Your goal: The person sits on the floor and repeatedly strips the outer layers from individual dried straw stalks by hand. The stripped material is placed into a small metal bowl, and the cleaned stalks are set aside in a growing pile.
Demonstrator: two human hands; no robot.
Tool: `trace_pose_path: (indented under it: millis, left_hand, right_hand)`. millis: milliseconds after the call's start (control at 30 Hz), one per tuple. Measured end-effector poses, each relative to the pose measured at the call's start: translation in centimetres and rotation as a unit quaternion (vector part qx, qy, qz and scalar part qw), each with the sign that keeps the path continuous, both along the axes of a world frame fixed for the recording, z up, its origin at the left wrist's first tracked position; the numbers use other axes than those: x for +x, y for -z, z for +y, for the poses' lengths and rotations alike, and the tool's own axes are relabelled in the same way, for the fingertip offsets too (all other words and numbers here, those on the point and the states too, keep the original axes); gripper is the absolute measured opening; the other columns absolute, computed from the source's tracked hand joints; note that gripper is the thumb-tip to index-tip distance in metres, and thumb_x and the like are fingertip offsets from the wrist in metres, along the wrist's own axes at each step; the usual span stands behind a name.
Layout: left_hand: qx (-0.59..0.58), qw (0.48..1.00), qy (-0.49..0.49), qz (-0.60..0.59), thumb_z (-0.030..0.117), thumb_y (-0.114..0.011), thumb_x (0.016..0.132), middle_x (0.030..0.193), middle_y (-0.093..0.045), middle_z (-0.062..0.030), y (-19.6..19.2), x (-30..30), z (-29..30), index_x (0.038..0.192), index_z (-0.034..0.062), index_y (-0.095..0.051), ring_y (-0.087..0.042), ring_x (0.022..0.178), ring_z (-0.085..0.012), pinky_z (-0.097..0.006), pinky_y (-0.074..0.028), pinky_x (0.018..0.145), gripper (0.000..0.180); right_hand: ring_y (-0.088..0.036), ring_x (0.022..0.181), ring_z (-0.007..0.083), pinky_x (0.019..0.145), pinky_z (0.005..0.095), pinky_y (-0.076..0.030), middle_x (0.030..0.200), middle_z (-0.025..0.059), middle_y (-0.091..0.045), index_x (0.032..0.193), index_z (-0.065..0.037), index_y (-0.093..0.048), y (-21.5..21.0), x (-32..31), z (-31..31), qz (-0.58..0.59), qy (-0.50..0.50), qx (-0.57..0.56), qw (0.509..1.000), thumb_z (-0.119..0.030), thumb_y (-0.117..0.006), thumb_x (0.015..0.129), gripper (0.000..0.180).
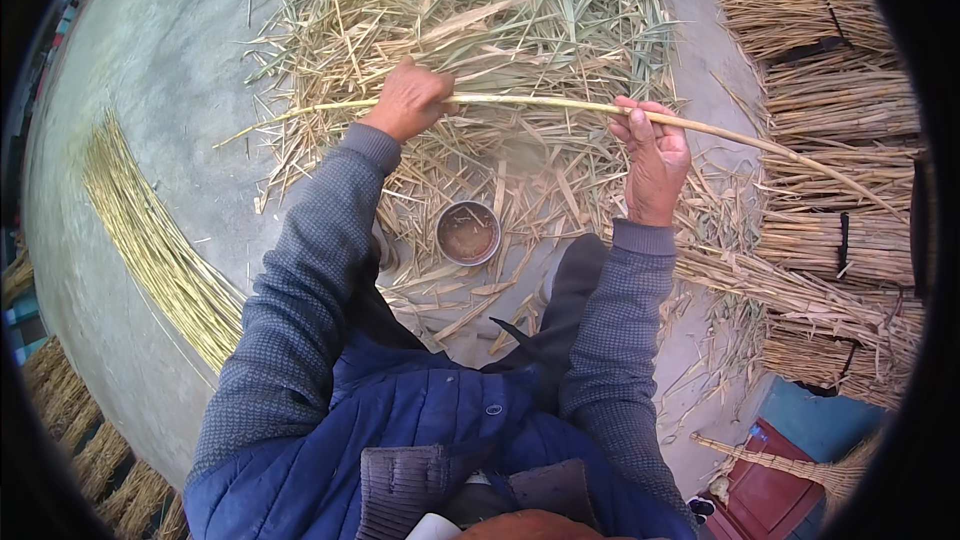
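A long, thin reed stalk runs crosswise in front of me, bending down at both ends. My left hand is closed round it left of the middle, back of the hand up. Farther right, my right hand pinches the same stalk between thumb and fingers. Its thin tip reaches left past my left hand, and its thicker end stretches right over the bundles. Beneath the stalk lies a wide heap of stripped husks and leaves, straw-coloured with green at the back right. A small round metal bowl with scraps in it stands between my feet.
On the floor at left lies a fan of peeled yellow-green stalks. Tied reed bundles are stacked along the right, with loose stalks before them. A dark red object sits at lower right; more bundles lie lower left.
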State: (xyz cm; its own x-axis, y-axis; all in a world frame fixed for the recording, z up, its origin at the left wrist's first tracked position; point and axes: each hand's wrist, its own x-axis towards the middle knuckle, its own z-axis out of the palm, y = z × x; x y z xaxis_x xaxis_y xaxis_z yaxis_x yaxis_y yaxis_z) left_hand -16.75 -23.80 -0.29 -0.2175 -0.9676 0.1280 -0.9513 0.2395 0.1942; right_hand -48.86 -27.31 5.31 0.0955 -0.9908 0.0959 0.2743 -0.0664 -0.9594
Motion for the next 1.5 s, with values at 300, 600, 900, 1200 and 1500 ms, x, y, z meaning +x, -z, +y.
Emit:
trace_pose_path:
  millis: [300, 600, 900, 1200, 1500]
  left_hand:
    - [-0.149, 0.960, 0.068, 0.228, 0.030, -0.078, 0.082, 0.071, -0.064, -0.0032, -2.4, -4.5, 0.4, 0.082, 0.0108, -0.072, -0.061, 0.072, -0.0225, -0.036, -0.040, 0.073, 0.020]
    - [-0.034, 0.975, 0.008, 0.221, 0.034, -0.082, 0.079, 0.088, -0.069, -0.0070, -3.9, -1.0, 1.6, 0.099, 0.0101, -0.073, -0.063, 0.087, -0.0258, -0.039, -0.047, 0.079, 0.032]
    - [0.054, 0.890, 0.030, 0.452, 0.019, -0.080, 0.085, 0.082, -0.072, -0.0038, -2.9, -6.0, 0.5, 0.099, 0.0029, -0.075, -0.064, 0.072, -0.0120, -0.028, -0.050, 0.064, 0.022]
    - [0.197, 0.775, -0.102, 0.592, 0.016, -0.079, 0.088, 0.083, -0.073, -0.0010, -3.3, -5.2, 0.0, 0.107, 0.0040, -0.073, -0.064, 0.076, -0.0077, -0.025, -0.052, 0.070, 0.023]
    - [0.217, 0.917, -0.040, 0.331, 0.035, -0.088, 0.077, 0.077, -0.062, 0.0007, -2.2, -0.8, 0.5, 0.104, 0.0024, -0.071, -0.054, 0.072, -0.0102, -0.029, -0.043, 0.063, 0.045]
  right_hand:
    - [-0.070, 0.093, 0.0171, 0.077, 0.0261, -0.059, 0.107, 0.0164, -0.072, 0.109, 0.000, -0.062, 1.8, 5.1, 1.2, 0.007, -0.096, 0.013, 0.995, -0.011, -0.069, 0.096, 0.019]
    - [-0.073, 0.089, 0.0195, 0.077, 0.0257, -0.060, 0.106, 0.0169, -0.072, 0.110, 0.001, -0.062, -0.3, 0.3, 0.0, 0.003, -0.035, 0.063, 0.997, -0.012, -0.069, 0.095, 0.021]
    - [-0.071, 0.092, 0.0169, 0.078, 0.0251, -0.059, 0.111, 0.0139, -0.071, 0.109, 0.000, -0.065, 0.4, 4.1, 1.6, -0.014, -0.107, 0.063, 0.992, -0.011, -0.070, 0.095, 0.020]
    - [-0.072, 0.093, 0.0189, 0.078, 0.0253, -0.060, 0.110, 0.0139, -0.071, 0.111, 0.000, -0.064, 1.5, 3.5, 1.6, -0.031, -0.097, 0.128, 0.986, -0.010, -0.068, 0.096, 0.019]
    - [-0.072, 0.094, 0.0214, 0.079, 0.0258, -0.061, 0.110, 0.0196, -0.070, 0.113, 0.003, -0.061, 1.7, 2.5, 0.8, -0.039, -0.071, 0.130, 0.988, -0.008, -0.068, 0.096, 0.022]
